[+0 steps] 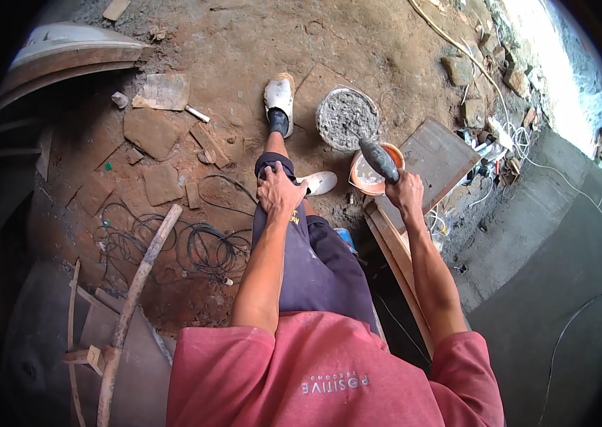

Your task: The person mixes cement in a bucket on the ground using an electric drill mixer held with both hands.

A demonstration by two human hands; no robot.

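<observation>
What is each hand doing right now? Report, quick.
Left hand: open, resting on the trouser leg at the knee.
Right hand: closed, holding a dark, rounded tool.

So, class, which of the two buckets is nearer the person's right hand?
The orange-rimmed bucket, partly hidden by the dark tool in the right hand. The other bucket, holding lumpy grey mix, sits farther from that hand.

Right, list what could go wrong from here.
The loose black cable looped beside the legs might snag a white shoe. The bucket of grey mortar, close to the shoes, could be knocked and spill. The right hand holds a dark hand tool over the orange-rimmed bucket; it might slip in.
</observation>
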